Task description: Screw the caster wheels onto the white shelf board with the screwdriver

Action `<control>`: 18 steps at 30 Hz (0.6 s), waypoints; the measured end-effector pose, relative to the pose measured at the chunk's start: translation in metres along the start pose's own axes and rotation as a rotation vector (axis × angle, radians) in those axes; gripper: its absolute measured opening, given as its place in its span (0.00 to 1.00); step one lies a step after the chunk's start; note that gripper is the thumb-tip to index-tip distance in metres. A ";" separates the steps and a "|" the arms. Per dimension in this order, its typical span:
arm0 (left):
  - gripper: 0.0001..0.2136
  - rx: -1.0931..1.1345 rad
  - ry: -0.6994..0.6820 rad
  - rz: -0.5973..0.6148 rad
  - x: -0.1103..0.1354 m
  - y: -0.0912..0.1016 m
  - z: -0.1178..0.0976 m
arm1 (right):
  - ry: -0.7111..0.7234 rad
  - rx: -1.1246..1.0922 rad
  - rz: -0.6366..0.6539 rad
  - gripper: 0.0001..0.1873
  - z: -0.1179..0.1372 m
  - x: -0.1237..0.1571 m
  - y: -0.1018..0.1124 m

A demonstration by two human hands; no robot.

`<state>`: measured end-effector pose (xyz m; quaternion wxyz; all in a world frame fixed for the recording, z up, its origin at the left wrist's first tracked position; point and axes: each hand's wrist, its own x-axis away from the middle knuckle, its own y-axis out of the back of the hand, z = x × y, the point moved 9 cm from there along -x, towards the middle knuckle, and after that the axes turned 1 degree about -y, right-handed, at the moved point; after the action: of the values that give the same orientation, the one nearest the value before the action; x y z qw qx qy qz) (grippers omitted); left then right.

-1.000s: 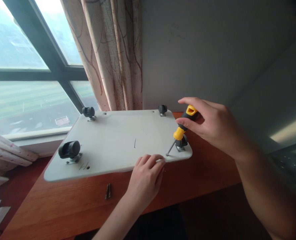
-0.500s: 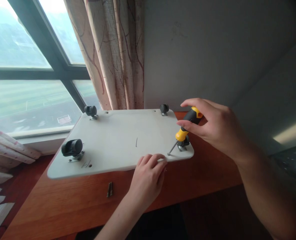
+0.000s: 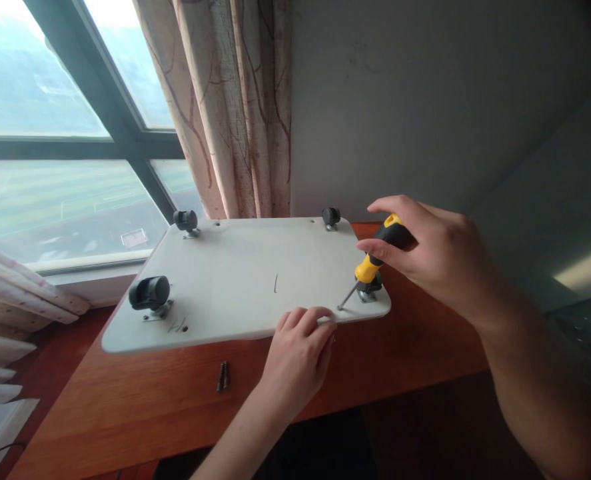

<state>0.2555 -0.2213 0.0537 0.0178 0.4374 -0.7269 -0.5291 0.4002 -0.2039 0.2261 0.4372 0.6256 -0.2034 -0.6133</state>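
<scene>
- White board (image 3: 235,280), landmark of this entry: flat on a reddish-brown table (image 3: 125,400), long axis running left to right, casters upward. Its underside is hidden.
- Near-right caster (image 3: 372,287): on the board's near-right corner; partly hidden behind the screwdriver.
- Screwdriver (image 3: 368,267), yellow and black: above the board's near-right part, tip down at the near edge. The end of the handle is partly covered by the hand. A small metal piece shows at the tip, too small to identify.
- Screwdriver, axis: tilted, handle up and to the right, shaft slanting down and left onto the board.
- Right hand (image 3: 430,257): above and right of the board, closed around the screwdriver handle; index fingertip and thumb tip stand apart, the remaining fingers are largely hidden. Forearm cut off by the frame.
- Left hand (image 3: 300,347): at the board's near edge, just left of the screwdriver tip, curled fingers touching the edge. Whether they clamp it, cannot tell. Forearm cut off below.
- Three other casters, black: far-left (image 3: 186,220), far-right (image 3: 331,217) and near-left (image 3: 150,292) corners of the board.
- Two screws (image 3: 222,377): side by side on the table, in front of the board; heads hard to make out.
</scene>
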 end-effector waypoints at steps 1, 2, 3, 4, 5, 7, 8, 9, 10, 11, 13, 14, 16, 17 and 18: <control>0.11 -0.002 0.001 0.000 0.000 0.000 0.000 | -0.001 -0.007 0.018 0.21 0.001 0.000 -0.002; 0.11 -0.002 0.000 0.001 0.000 0.000 0.000 | 0.007 -0.042 0.054 0.21 0.001 0.000 -0.004; 0.11 -0.001 -0.001 0.002 0.000 0.001 -0.001 | 0.019 -0.100 0.101 0.22 0.002 0.000 -0.005; 0.11 0.001 -0.001 0.003 -0.001 0.001 -0.001 | 0.031 -0.169 0.148 0.23 0.003 0.000 -0.007; 0.11 0.004 -0.001 0.003 -0.001 0.001 -0.001 | 0.039 -0.239 0.193 0.24 0.003 0.001 -0.007; 0.11 0.006 0.001 0.002 -0.001 0.001 -0.001 | 0.043 -0.334 0.260 0.25 0.002 0.002 -0.009; 0.11 0.005 0.001 0.000 0.000 0.001 -0.001 | 0.038 -0.340 0.260 0.25 0.001 0.002 -0.009; 0.12 0.003 0.000 -0.001 0.000 0.001 -0.001 | 0.030 -0.312 0.234 0.25 0.000 0.001 -0.008; 0.12 0.001 -0.001 -0.001 0.000 0.001 -0.001 | 0.021 -0.259 0.186 0.25 -0.001 0.001 -0.006; 0.11 -0.001 -0.001 -0.002 0.000 0.001 -0.001 | 0.013 -0.194 0.124 0.25 -0.001 0.000 -0.004; 0.11 -0.003 -0.002 -0.005 0.001 0.001 0.000 | 0.002 -0.081 0.016 0.24 0.000 0.000 -0.001; 0.12 -0.003 -0.002 -0.005 0.001 0.000 0.000 | -0.002 -0.049 -0.015 0.23 0.001 0.000 0.000; 0.12 -0.003 -0.003 -0.007 0.001 0.000 0.000 | -0.007 -0.053 -0.017 0.22 0.002 0.001 -0.001; 0.12 -0.003 -0.003 -0.007 0.001 0.000 0.000 | -0.006 -0.087 0.010 0.22 0.002 0.001 -0.002; 0.11 -0.003 -0.003 -0.006 0.001 0.000 0.000 | -0.001 -0.140 0.056 0.22 0.002 0.002 -0.004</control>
<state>0.2550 -0.2219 0.0536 0.0159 0.4388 -0.7247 -0.5310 0.3973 -0.2037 0.2218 0.4968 0.5873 -0.1778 -0.6137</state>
